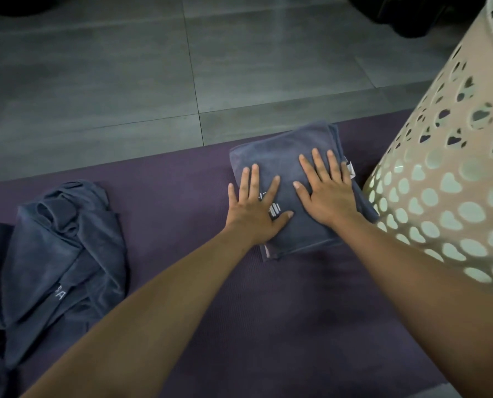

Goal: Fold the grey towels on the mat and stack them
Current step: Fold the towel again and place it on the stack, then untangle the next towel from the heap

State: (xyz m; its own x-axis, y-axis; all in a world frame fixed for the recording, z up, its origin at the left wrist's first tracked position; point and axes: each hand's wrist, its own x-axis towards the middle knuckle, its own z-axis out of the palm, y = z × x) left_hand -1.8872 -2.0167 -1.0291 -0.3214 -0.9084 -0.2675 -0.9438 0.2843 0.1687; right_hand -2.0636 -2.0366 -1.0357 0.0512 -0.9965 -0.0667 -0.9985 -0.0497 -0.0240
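**Two flat hands on a folded towel**

While both arms reach forward, the left hand [255, 206] and the right hand [327, 191] lie flat on top of a folded towel [285, 150]. The fingers of both hands are straight and spread out. They press down on the cloth and do not pinch or curl round it. The left hand sits at the near left corner of the towel, with its little finger past the towel's left edge. The right hand sits beside it, nearer the right edge.

The folded towel is grey. It lies on a purple mat [182, 196], close to the far edge of the mat. More than one layer shows at its edges. A white mark shows on the cloth between the two hands, and a small white tag [350, 168] sticks out on the right side.

A tall cream basket [455, 168] stands just beside the towel on the right. Its wall is full of heart-shaped holes. I cannot tell what is inside it.

Well apart on the left, a crumpled towel [64, 254] lies in a loose heap on the mat. It is grey too, with white letters on it.

Past the mat is a grey tiled floor [124, 67].
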